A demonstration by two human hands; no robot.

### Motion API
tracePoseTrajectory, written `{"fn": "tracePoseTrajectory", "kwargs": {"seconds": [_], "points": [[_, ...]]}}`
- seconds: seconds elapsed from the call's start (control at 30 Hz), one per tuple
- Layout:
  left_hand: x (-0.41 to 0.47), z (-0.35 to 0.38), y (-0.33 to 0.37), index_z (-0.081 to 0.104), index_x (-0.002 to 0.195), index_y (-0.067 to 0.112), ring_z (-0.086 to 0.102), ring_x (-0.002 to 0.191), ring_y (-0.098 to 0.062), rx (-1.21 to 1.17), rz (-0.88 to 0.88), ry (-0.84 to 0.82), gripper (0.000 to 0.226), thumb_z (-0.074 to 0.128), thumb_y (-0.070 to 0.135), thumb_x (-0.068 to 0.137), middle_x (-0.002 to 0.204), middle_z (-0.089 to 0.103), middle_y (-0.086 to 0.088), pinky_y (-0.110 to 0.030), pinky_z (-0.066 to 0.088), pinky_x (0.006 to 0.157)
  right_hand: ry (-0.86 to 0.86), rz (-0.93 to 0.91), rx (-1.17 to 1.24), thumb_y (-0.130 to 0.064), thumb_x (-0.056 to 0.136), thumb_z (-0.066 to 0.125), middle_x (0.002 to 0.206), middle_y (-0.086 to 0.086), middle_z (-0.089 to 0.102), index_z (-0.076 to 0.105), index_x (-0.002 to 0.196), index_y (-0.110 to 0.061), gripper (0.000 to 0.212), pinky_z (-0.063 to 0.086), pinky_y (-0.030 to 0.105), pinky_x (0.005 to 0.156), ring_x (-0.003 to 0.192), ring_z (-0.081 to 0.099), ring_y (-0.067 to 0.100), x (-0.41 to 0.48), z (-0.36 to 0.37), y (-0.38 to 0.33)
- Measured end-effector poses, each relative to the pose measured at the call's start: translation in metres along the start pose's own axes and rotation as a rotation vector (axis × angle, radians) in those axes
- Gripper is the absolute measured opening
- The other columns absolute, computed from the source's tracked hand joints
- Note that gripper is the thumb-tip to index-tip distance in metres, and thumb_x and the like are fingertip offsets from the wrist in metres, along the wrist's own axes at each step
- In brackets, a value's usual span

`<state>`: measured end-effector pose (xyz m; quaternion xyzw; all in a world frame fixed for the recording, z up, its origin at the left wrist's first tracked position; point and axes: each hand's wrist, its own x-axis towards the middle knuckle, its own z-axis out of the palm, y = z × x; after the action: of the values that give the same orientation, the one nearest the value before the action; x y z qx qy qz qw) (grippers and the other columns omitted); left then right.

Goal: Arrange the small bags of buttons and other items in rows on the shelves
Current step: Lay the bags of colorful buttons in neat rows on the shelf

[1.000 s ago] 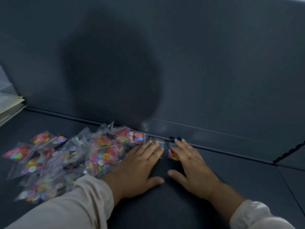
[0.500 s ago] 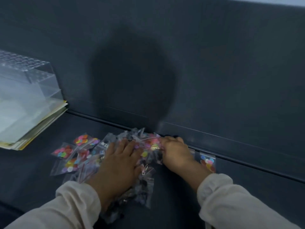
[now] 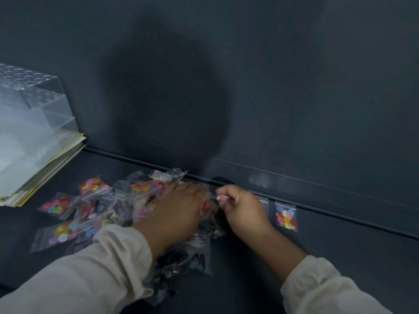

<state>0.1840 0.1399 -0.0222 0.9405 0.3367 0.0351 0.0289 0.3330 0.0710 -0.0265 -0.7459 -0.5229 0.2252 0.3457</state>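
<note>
A loose pile of small clear bags of coloured buttons (image 3: 95, 211) lies on the dark shelf (image 3: 340, 257), left of centre. My left hand (image 3: 174, 209) rests flat on the pile's right side. My right hand (image 3: 244, 209) is curled and pinches the edge of a small bag (image 3: 210, 207) at the pile's right end, near the back rail. To the right of that hand one button bag (image 3: 286, 215) lies flat by itself against the rail. Another bag (image 3: 264, 203) is mostly hidden behind my right hand.
A clear plastic box (image 3: 29, 109) sits on a stack of papers (image 3: 45, 173) at the far left of the shelf. The dark back wall (image 3: 272, 87) rises behind a thin rail (image 3: 340, 214). Bare shelf surface stretches to the right of the lone bag.
The view has swung left since a second ago. Both hands left the two bags laid by the rail and moved to the pile, where my right hand curled onto a bag.
</note>
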Motion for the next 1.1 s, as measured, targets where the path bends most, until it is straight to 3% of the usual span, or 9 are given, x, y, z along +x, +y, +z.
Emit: {"fn": "tracePoseTrajectory", "kwargs": {"seconds": [0.1, 0.27, 0.43, 0.6, 0.7, 0.83, 0.9, 1.0, 1.1], "points": [[0.009, 0.008, 0.001, 0.031, 0.143, 0.026, 0.029, 0.136, -0.022, 0.064, -0.04, -0.163, 0.061, 0.048, 0.028, 0.085, 0.149, 0.034, 0.001, -0.04, 0.016, 0.112, 0.006, 0.08, 0.177, -0.015, 0.09, 0.057, 0.076, -0.009, 0.065, 0.061, 0.084, -0.028, 0.015, 0.051, 0.036, 0.08, 0.075, 0.059, 0.009, -0.011, -0.012, 0.005], [0.015, 0.003, 0.008, 0.064, 0.106, 0.027, 0.047, 0.11, -0.026, 0.042, -0.061, 0.048, 0.027, 0.053, 0.023, 0.081, 0.11, 0.056, -0.001, -0.035, 0.031, 0.093, 0.033, 0.132, 0.345, -0.005, 0.088, 0.058, 0.068, -0.006, 0.062, 0.063, 0.077, -0.026, 0.024, 0.054, 0.042, 0.077, 0.068, 0.057, 0.011, -0.026, -0.026, 0.01], [0.02, -0.005, 0.026, 0.07, 0.097, 0.018, 0.055, 0.096, -0.025, -0.502, -0.271, 0.103, 0.027, 0.046, 0.026, 0.089, 0.094, 0.058, -0.005, -0.03, 0.042, 0.083, 0.068, 0.183, 0.519, 0.0, 0.087, 0.06, 0.071, -0.005, 0.065, 0.064, 0.08, -0.016, 0.018, 0.051, 0.02, 0.068, 0.068, 0.059, 0.008, -0.04, -0.047, 0.012], [0.02, -0.029, 0.073, 0.064, 0.096, 0.011, 0.057, 0.059, -0.01, -1.265, -0.435, -0.124, 0.009, 0.062, 0.009, 0.087, 0.075, 0.065, -0.003, -0.022, 0.045, 0.057, 0.037, 0.285, 0.692, 0.005, 0.087, 0.057, 0.077, 0.003, 0.07, 0.064, 0.086, -0.01, 0.017, 0.052, 0.024, 0.064, 0.069, 0.063, 0.014, -0.057, -0.077, 0.031], [0.019, -0.024, 0.101, 0.06, 0.101, 0.012, 0.055, 0.044, -0.003, -1.371, -0.521, -0.219, 0.015, 0.062, 0.008, 0.087, 0.062, 0.062, 0.003, -0.02, 0.045, 0.051, 0.059, 0.261, 0.563, 0.007, 0.085, 0.059, 0.072, 0.007, 0.066, 0.062, 0.075, -0.01, 0.02, 0.048, 0.022, 0.066, 0.067, 0.058, 0.014, -0.071, -0.098, 0.048], [0.017, -0.015, 0.14, 0.06, 0.099, 0.009, 0.061, 0.047, -0.004, -1.391, -0.475, -0.308, 0.014, 0.061, 0.002, 0.087, 0.074, 0.065, -0.004, -0.016, 0.047, 0.047, 0.155, 0.147, 0.234, 0.006, 0.081, 0.062, 0.067, 0.0, 0.064, 0.062, 0.066, -0.019, 0.029, 0.044, 0.016, 0.06, 0.062, 0.056, 0.01, -0.093, -0.122, 0.082], [0.016, -0.008, 0.158, 0.061, 0.096, 0.009, 0.064, 0.056, -0.009, -1.367, -0.417, -0.338, 0.011, 0.061, 0.003, 0.087, 0.079, 0.066, -0.008, -0.022, 0.053, 0.057, 0.227, 0.088, 0.079, 0.006, 0.08, 0.062, 0.077, -0.007, 0.068, 0.06, 0.065, -0.027, 0.037, 0.047, 0.019, 0.071, 0.074, 0.063, 0.011, -0.106, -0.132, 0.101], [0.017, 0.002, 0.18, 0.061, 0.103, 0.014, 0.063, 0.067, -0.011, -1.178, -0.315, -0.336, 0.018, 0.063, 0.009, 0.086, 0.08, 0.067, -0.005, -0.024, 0.053, 0.065, 0.259, -0.092, -0.251, 0.013, 0.071, 0.062, 0.088, -0.022, 0.064, 0.063, 0.072, -0.03, 0.043, 0.038, 0.003, 0.081, 0.086, 0.06, 0.008, -0.125, -0.143, 0.128], [0.015, 0.006, 0.197, 0.049, 0.126, 0.021, 0.059, 0.096, -0.009, -0.92, -0.239, -0.224, 0.043, 0.063, 0.019, 0.086, 0.107, 0.06, 0.005, -0.022, 0.048, 0.086, 0.152, -0.137, -0.343, 0.006, 0.068, 0.056, 0.1, -0.018, 0.066, 0.068, 0.086, -0.027, 0.04, 0.034, 0.0, 0.086, 0.096, 0.06, 0.01, -0.143, -0.15, 0.144]]}}
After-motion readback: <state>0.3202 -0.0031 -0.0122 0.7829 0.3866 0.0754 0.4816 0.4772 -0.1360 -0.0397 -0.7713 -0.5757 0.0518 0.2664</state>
